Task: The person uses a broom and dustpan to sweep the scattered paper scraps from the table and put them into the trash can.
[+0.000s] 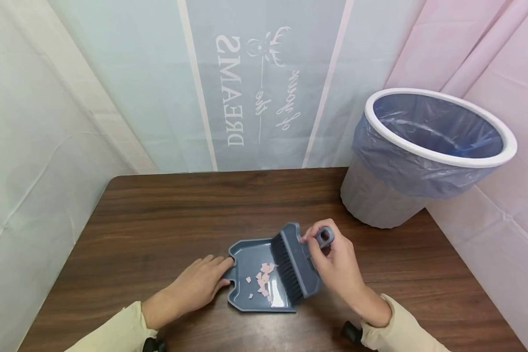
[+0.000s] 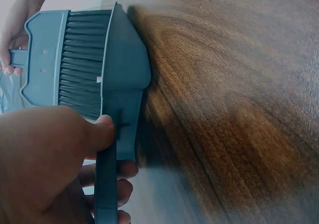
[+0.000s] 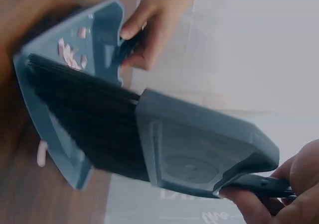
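A blue-grey dustpan (image 1: 252,253) lies on the wooden table, its mouth toward the right. Thumb and fingers of my left hand (image 1: 200,281) grip its short handle. Small pale pink scraps (image 1: 263,282) are scattered over the pan's floor. My right hand (image 1: 338,261) holds a matching hand brush (image 1: 307,266) by its looped handle. The brush is tilted, and its dark bristles (image 3: 94,117) reach into the pan at the open side. In the right wrist view one pink scrap (image 3: 42,153) shows just outside the pan's front lip.
A grey trash bin (image 1: 378,195) with a white rim and a blue bag liner stands at the table's back right. Behind the table (image 1: 180,205) hangs a printed curtain (image 1: 158,88), and pale cloth covers both sides.
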A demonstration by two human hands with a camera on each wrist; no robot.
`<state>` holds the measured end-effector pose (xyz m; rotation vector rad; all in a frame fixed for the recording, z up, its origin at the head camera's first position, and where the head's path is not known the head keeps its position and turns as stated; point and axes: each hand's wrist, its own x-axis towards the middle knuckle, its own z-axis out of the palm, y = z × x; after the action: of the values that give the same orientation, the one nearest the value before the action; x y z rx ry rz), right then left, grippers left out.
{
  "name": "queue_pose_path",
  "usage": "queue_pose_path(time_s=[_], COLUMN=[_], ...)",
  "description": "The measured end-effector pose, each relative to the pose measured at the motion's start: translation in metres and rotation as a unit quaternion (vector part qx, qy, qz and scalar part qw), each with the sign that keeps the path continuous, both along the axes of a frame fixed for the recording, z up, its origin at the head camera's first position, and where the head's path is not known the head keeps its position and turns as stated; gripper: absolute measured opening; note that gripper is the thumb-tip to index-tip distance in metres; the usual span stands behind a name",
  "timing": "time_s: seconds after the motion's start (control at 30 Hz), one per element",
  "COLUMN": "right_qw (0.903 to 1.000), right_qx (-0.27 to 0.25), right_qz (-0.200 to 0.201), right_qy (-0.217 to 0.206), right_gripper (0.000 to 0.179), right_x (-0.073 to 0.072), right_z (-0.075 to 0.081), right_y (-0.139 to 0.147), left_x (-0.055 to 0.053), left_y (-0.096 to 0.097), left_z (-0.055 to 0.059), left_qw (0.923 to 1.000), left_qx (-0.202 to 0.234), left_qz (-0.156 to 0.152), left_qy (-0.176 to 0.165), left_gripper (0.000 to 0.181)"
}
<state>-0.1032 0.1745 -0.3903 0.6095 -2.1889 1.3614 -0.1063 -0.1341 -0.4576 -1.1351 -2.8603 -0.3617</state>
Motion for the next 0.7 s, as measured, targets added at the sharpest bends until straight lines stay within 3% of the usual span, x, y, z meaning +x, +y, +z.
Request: queue_pose_path(time_s=[0.2,0.4,0.53,0.7], right_qw=[0.9964,0.9797,0.9716,0.9737], right_qx=[0.065,0.173,0.21,0.209], right_qz=[-0.055,-0.102,-0.109,-0.09], right_qy=[0.007,-0.001,-0.005,-0.005], right_gripper=[0.025,0.023,0.022,0.024], right_x=[-0.001,0.001,0.003,0.005], right_z=[0.007,0.009,0.007,0.005], right_y=[0.009,0.012,0.008,-0.002], left_x=[0.0,0.001,0.001,0.0], left_y=[0.0,-0.002,-0.005,-0.008], left_z=[0.0,0.001,0.003,0.009], left_qw=[1.0,1.0,1.0,0.9999], left_qx=[-0.001,-0.004,-0.004,0.0], left_qz=[-0.001,-0.002,-0.002,-0.008], left_qy=[0.005,0.0,0.006,0.009], left_gripper=[0.029,0.029,0.03,0.028])
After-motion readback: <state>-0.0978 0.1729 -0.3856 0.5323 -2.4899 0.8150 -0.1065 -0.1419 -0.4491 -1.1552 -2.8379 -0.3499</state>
